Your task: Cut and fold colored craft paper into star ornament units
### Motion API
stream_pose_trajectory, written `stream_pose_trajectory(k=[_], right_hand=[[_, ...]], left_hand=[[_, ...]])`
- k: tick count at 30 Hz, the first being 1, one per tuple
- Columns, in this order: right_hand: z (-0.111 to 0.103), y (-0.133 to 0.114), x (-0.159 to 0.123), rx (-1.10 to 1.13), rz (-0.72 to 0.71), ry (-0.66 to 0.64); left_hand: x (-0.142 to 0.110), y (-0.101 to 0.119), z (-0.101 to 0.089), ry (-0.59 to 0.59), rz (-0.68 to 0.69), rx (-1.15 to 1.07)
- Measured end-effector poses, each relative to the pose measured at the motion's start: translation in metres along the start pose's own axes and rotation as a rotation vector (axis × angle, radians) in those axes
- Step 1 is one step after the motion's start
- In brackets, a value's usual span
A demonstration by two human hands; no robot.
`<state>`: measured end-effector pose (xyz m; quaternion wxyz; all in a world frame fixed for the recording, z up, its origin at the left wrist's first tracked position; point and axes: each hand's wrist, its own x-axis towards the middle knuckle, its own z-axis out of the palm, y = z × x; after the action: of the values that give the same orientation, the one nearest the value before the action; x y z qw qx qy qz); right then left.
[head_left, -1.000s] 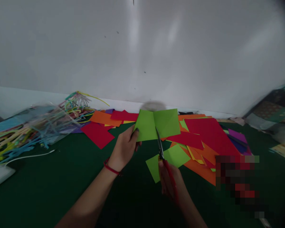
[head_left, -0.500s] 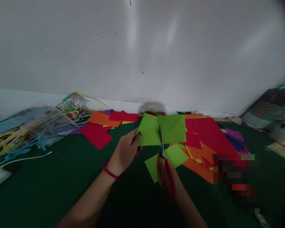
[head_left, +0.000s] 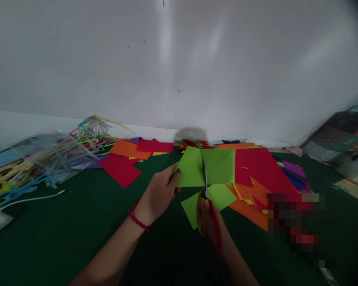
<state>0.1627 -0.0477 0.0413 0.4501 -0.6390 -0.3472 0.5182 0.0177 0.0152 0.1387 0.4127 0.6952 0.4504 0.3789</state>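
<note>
Left hand (head_left: 159, 194): pinches the green sheet (head_left: 217, 167) by its left side, above the counter (head_left: 77, 222).
Right hand (head_left: 208, 217): holds scissors (head_left: 203, 194) at its middle.
Green sheet: unsupported right half could sag, skewing the cut.

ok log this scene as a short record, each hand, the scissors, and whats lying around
left hand: grips the left edge of a green sheet; red bracelet at the wrist
right hand: holds scissors, red and yellow handles
blades: up against the green sheet near its middle; cut depth unclear
table: dark green
under right hand: second green sheet
left side: coloured strips, clear bag
right side: large red sheet, orange paper
behind: grey wall
</note>
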Motion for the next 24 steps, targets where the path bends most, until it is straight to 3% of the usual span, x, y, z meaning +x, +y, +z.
stream_pose_trajectory(k=[5, 10, 13, 24], right_hand=[[0.0, -0.003, -0.002, 0.039, 0.035, 0.034], [-0.005, 0.003, 0.001, 0.11, 0.079, -0.058], [-0.006, 0.008, 0.003, 0.142, 0.088, -0.045], [-0.005, 0.008, 0.003, 0.089, -0.032, -0.045]], left_hand=[[0.0, 0.002, 0.0, -0.015, -0.033, 0.009], [0.0, 0.001, 0.0, -0.023, -0.029, 0.024], [0.0, 0.0, 0.0, -0.021, -0.033, 0.021], [0.001, -0.002, 0.0, -0.033, -0.039, 0.013]])
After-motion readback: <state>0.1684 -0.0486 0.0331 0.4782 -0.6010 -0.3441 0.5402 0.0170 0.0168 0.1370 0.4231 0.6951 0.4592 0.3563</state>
